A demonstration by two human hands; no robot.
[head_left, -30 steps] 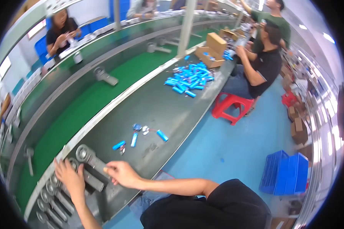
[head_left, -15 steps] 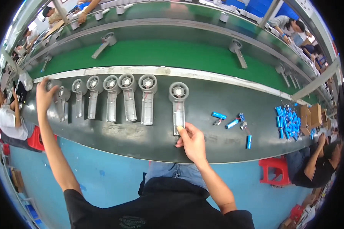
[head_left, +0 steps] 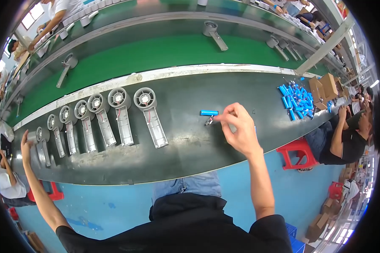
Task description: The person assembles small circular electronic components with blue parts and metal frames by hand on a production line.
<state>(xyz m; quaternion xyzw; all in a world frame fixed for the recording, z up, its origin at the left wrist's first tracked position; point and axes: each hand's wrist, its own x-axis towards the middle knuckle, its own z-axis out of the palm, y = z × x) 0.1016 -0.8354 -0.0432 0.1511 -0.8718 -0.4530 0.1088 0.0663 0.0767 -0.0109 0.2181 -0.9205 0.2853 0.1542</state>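
Note:
A row of several grey handheld fan housings [head_left: 123, 122], each with a round fan head and an open handle, lies on the dark bench. At the left end, my left hand [head_left: 26, 147] has its fingers against a blurred grey fan housing [head_left: 32, 138], seemingly gripping it; the hand partly hides it. My right hand [head_left: 242, 133] is closed in a pinch at the wires of a small circuit board [head_left: 209, 121], just below a blue battery cell [head_left: 209, 113]. The exact hold at its fingertips is too small to see. Another blue cell barely shows behind this hand.
A heap of blue battery cells [head_left: 297, 101] lies at the right, beside an open cardboard box [head_left: 324, 88]. Beyond a white ledge, a green conveyor belt [head_left: 173, 54] carries more fans. Co-workers sit at both sides, and a red stool [head_left: 297, 154] stands at the right.
My right hand has let go of the nearest fan and moved right to the battery cells. My left hand has brought its fan down beside the row's left end. The view has shifted rightward.

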